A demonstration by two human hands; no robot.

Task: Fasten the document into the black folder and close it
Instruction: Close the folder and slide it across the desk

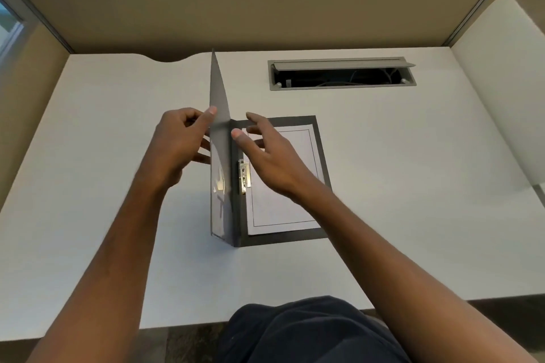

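The black folder [323,156] lies on the white desk with its back half flat. A white document [283,209] with a thin printed border rests inside it, under a metal clip [244,176] near the spine. The folder's front cover [219,115] stands almost upright on its spine edge. My left hand [180,144] pinches that cover from the left, thumb on the near face. My right hand [265,153] hovers over the document's upper part, fingers spread, holding nothing.
A grey cable hatch [342,72] with its lid propped open sits in the desk at the back right. Tan partition walls [265,9] enclose the desk on three sides. My dark-clothed lap [300,333] shows at the desk's front edge.
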